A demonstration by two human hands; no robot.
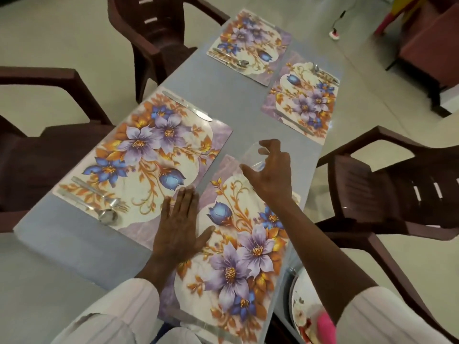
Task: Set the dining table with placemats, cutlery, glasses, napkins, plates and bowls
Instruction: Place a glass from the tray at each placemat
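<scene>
- Pressing down flat with the left hand (178,227), fingers straight and close together, across the seam between the two near placemats.
- Gripping a clear glass (253,157) in the right hand (272,177), thumb and curled fingers round its sides, above the far corner of the near right placemat (248,256); cannot tell whether touching down.
- On the near left placemat (149,155): knife (191,108), fork (94,189), spoon (108,216).
- Further along the grey table (74,244), two far placemats (303,100) with cutlery.
- Brown chairs (385,189) around; plates (298,301) partly behind the right sleeve.
</scene>
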